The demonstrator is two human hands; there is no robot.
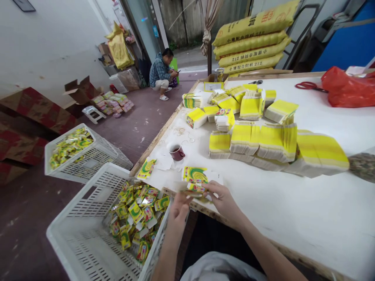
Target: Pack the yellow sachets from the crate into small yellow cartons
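A small yellow and green printed carton is between my two hands at the table's front edge. My left hand grips its left end, a pale flap that is blurred by motion. At the other end, the thumb and fingers of my right hand pinch the carton. Just beyond it another printed carton blank lies on the white table. A further yellow carton piece rests near the table's left edge, beside a white scrap of paper.
Left of my legs stands a white plastic crate with many small cartons in it; a second crate is behind. A dark red cup and stacked yellow cartons occupy the table. Across the room a person squats.
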